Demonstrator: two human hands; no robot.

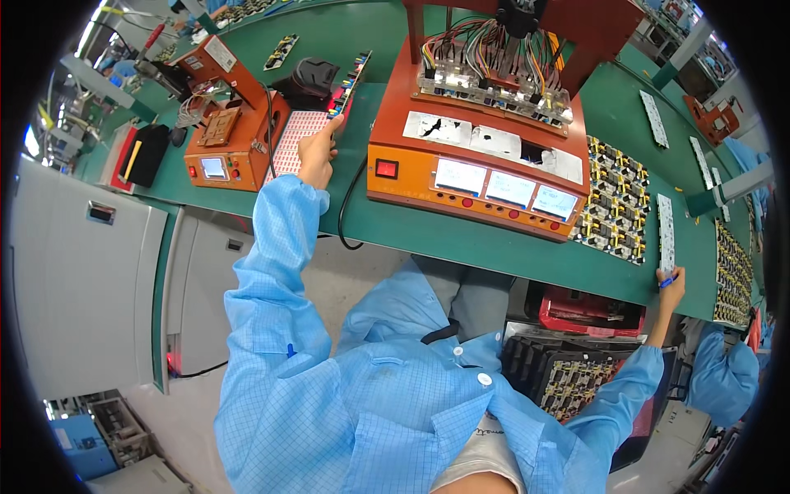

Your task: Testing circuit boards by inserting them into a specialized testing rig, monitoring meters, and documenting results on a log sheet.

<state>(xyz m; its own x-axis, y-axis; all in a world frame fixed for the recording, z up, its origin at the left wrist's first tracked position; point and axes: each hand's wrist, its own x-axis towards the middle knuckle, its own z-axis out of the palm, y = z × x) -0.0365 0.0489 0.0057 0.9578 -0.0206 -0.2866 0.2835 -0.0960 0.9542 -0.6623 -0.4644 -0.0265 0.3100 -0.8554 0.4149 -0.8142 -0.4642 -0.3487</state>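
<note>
Reaching forward, my left hand [317,156] has its fingers closed at the near end of a narrow circuit board [350,82] with red, yellow and blue parts, beside a red-and-white patterned sheet [295,148]. Far to the right, my right hand [672,290] pinches the near end of a pale strip-shaped circuit board [665,226] at the table edge. A small blue thing [666,282] shows at its fingers; its kind I cannot make out. Between my hands stands a large orange test fixture [477,177] with three lit screens and wires above.
A smaller orange tester [216,165] stands left, near a black scanner-like device [313,78]. Panels of populated boards [613,198] lie right of the large fixture. More pale strips [654,119] lie farther back. A black cable [341,214] loops over the green table's [411,235] front edge.
</note>
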